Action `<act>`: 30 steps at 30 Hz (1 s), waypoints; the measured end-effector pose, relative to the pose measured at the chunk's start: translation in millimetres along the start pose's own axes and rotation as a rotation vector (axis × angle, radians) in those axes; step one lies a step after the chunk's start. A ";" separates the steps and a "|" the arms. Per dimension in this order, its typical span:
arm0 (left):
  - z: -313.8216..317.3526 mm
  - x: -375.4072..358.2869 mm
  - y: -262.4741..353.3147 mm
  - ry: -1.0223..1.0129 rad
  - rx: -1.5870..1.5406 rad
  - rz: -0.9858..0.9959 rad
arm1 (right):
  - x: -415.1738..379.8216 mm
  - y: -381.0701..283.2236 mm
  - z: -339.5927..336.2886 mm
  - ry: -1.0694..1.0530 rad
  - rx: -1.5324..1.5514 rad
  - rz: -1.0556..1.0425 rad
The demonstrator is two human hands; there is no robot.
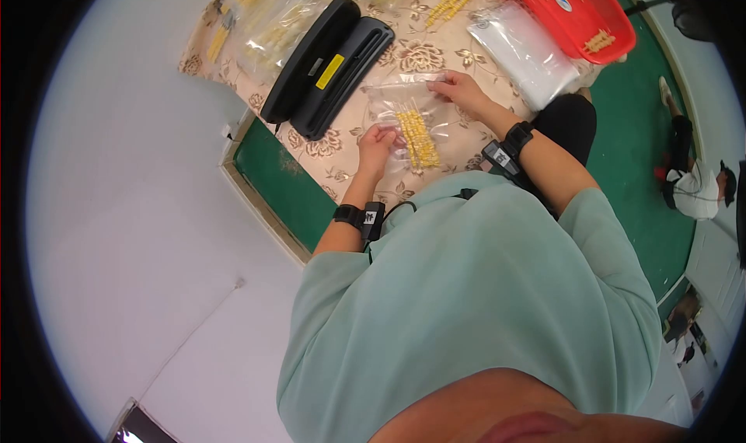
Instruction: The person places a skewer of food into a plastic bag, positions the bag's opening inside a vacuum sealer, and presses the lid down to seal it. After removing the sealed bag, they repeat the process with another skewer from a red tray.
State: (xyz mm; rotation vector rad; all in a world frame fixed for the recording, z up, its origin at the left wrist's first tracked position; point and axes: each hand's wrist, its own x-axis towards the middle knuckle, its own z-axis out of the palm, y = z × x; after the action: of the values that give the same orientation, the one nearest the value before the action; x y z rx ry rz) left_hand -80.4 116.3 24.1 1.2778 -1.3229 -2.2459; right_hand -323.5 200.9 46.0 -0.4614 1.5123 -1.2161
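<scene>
A clear plastic bag point(439, 120) lies in front of me on the flower-patterned cloth, with several skewers of yellow and white pieces point(417, 138) side by side inside. My left hand point(376, 148) pinches the bag's left side, low down beside the skewers. Up at the bag's top right corner, near its mouth, my right hand point(461, 93) has thumb and fingers closed on the plastic. To the upper left of the bag rests a long black machine point(330, 74) with its lid raised and a yellow label, resembling a bag sealer.
A stack of flat clear bags point(524, 54) lies right of my right hand, beside a red tray point(614, 50) with skewers. More yellow skewers point(449, 6) lie on the cloth. Filled bags point(284, 23) are behind the machine. Another person point(694, 190) is far right.
</scene>
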 end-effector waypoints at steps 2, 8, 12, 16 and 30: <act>11.6 -3.3 1.5 -0.019 0.023 0.000 | -8.6 -0.2 -9.1 -0.003 0.018 -0.072; 25.3 -7.0 -0.6 -0.061 0.008 0.038 | -24.1 2.8 -28.0 0.027 0.054 -0.045; 29.4 -12.1 -4.5 -0.092 -0.047 -0.065 | -35.7 5.6 -34.1 0.027 0.245 0.014; 27.9 -18.2 -15.8 -0.205 -0.149 -0.298 | -36.8 14.0 -40.3 0.072 0.565 0.065; 18.3 19.0 -41.6 -0.584 -0.376 -0.363 | -66.4 24.2 -72.6 0.183 0.695 -0.098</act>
State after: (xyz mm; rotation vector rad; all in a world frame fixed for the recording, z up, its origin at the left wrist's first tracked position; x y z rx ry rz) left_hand -97.0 139.5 -16.0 0.8039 -0.7717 -3.0961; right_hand -358.3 296.0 49.6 0.0432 1.1181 -1.7929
